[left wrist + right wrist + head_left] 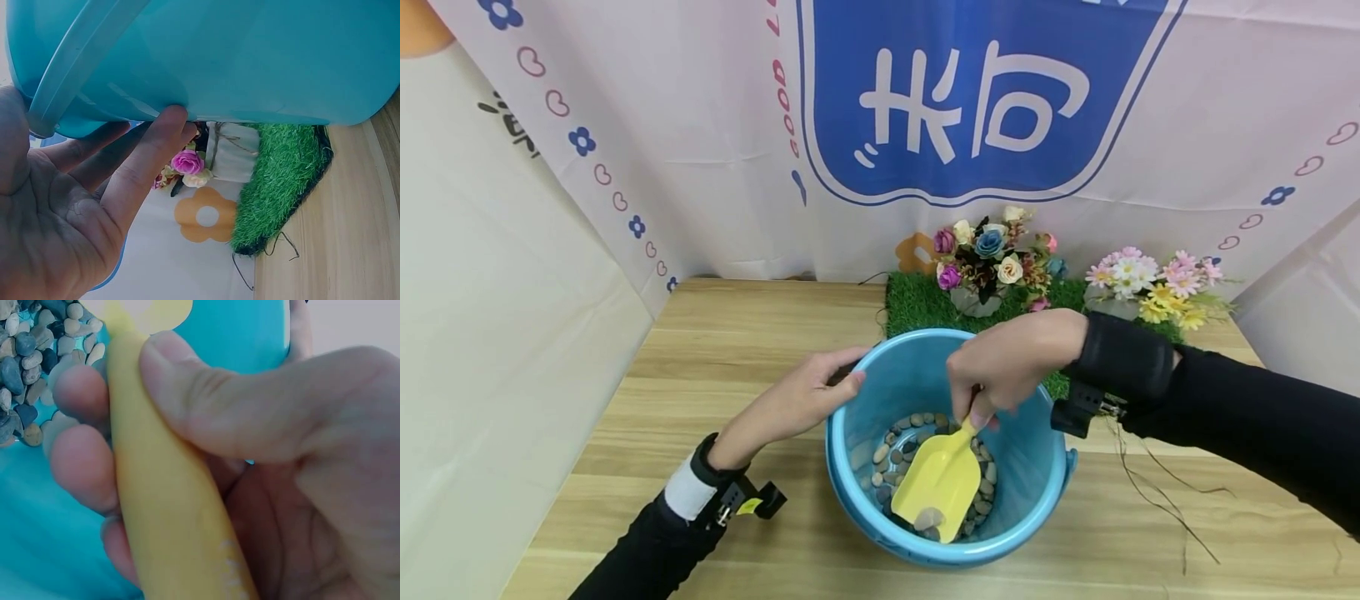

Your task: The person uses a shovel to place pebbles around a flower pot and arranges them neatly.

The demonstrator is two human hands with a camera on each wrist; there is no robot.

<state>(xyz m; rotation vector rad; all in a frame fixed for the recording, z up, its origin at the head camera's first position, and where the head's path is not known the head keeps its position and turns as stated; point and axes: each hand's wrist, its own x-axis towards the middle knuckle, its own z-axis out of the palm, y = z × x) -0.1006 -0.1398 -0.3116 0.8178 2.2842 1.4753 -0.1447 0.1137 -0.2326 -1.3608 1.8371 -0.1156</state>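
A light blue bucket (1051,508) stands on the wooden table with several smooth pebbles (880,454) on its bottom. My right hand (1018,358) reaches over the rim and grips the handle of a yellow toy shovel (942,479), its thumb lying along the handle (165,487). The shovel's blade slants down into the bucket, and a pale pebble (928,518) shows at its front end. With my left hand (801,400) I hold the bucket at its left edge, the thumb at the rim and the fingers (134,172) against the outer wall.
Behind the bucket lies a green artificial grass mat (917,304). On it stand a pot of artificial roses (988,254) and a pot of pink and yellow flowers (1150,283). Thin dry twigs (1172,500) lie to the right. A printed curtain (715,167) hangs behind the table.
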